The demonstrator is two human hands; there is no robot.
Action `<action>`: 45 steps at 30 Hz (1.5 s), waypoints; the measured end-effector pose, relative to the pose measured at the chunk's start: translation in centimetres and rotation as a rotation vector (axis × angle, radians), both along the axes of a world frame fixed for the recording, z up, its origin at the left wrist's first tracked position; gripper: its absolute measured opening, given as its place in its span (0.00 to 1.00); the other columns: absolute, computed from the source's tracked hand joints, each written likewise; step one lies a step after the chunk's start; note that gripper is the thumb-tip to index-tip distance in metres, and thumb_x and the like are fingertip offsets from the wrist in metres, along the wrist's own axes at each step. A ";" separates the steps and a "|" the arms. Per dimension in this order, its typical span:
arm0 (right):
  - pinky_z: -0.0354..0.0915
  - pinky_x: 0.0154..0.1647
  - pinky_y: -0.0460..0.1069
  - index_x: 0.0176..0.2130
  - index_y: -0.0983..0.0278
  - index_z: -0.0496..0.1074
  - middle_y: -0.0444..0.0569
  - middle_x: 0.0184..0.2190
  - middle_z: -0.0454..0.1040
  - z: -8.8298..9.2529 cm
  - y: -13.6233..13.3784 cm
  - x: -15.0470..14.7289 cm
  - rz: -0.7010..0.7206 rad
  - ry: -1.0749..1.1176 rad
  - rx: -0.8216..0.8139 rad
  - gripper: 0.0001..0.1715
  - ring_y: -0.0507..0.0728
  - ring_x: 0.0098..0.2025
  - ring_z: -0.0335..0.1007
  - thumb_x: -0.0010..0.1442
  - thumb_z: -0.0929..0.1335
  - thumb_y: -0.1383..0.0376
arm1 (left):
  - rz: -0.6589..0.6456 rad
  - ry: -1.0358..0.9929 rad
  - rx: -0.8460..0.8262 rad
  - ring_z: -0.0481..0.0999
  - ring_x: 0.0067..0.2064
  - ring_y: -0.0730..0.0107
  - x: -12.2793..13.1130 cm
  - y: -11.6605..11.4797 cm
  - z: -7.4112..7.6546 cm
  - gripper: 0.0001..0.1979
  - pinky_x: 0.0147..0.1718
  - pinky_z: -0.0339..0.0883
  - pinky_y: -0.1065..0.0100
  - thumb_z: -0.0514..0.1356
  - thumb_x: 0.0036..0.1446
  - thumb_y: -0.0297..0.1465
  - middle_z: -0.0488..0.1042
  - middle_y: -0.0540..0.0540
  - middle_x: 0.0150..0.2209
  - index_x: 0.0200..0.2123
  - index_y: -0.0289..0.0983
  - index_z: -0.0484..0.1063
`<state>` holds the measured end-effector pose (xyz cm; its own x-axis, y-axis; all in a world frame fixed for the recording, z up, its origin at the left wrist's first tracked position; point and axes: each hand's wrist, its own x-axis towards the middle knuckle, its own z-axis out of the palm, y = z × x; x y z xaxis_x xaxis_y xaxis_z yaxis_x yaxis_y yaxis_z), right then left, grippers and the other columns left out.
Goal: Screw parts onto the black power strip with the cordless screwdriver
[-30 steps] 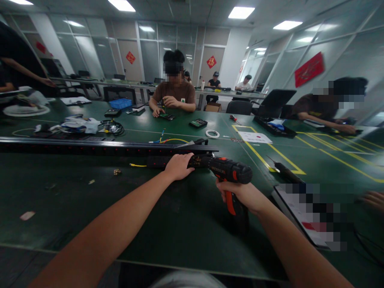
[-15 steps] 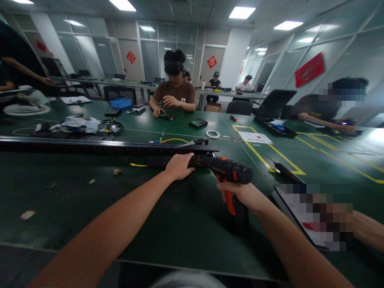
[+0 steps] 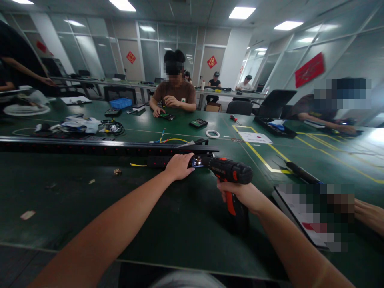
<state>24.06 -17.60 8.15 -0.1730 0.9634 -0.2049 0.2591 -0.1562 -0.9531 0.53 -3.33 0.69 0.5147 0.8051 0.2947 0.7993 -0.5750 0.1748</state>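
Observation:
My right hand (image 3: 240,194) is wrapped round the handle of a black and orange power drill (image 3: 231,170), which points left. The drill's nose meets the end of a short black strip (image 3: 157,161), where small metal parts are lit up. My left hand (image 3: 179,166) grips that end of the strip, its fingers over the top and its thumb toward the drill. A yellow-tipped cable (image 3: 138,165) comes out of the strip's left end. Behind it lies a long black rail (image 3: 105,149) with red dots. Brass-coloured small parts (image 3: 117,172) lie on the green table.
At the right, a person's hand (image 3: 370,216) is near a clipboard (image 3: 295,212) and a black tool (image 3: 304,173). Behind the rail are a white tape roll (image 3: 213,134), bundled cables (image 3: 112,127) and a blue basket (image 3: 120,103). A person (image 3: 174,94) sits opposite.
A light now shines on the strip's end at the drill nose. The black tool at the right has moved right. My hands have hardly moved.

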 end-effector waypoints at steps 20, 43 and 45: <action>0.67 0.28 0.51 0.31 0.61 0.74 0.42 0.20 0.73 0.0 0.0 -0.1 -0.007 -0.017 0.011 0.12 0.57 0.24 0.71 0.49 0.75 0.58 | 0.001 0.015 0.009 0.77 0.65 0.47 0.0 0.1 -0.2 0.33 0.65 0.66 0.51 0.65 0.69 0.42 0.76 0.36 0.65 0.71 0.36 0.63; 0.68 0.29 0.51 0.31 0.61 0.74 0.43 0.20 0.74 0.2 0.0 0.0 0.019 -0.034 0.024 0.11 0.57 0.25 0.71 0.50 0.74 0.58 | 0.001 0.015 0.018 0.77 0.65 0.47 0.1 0.2 -0.3 0.33 0.65 0.66 0.50 0.65 0.69 0.42 0.76 0.36 0.66 0.72 0.37 0.64; 0.68 0.29 0.51 0.31 0.61 0.74 0.42 0.20 0.73 0.4 -0.1 -0.1 0.014 -0.028 0.023 0.12 0.57 0.24 0.71 0.49 0.74 0.58 | -0.003 0.014 0.019 0.77 0.65 0.47 0.0 0.3 -0.4 0.33 0.65 0.66 0.50 0.65 0.69 0.42 0.76 0.36 0.65 0.72 0.38 0.64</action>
<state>23.97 -17.68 8.50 -0.1814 0.9652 -0.1882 0.2880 -0.1308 -0.9487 0.58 -3.07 0.33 0.5214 0.7978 0.3028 0.7998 -0.5806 0.1526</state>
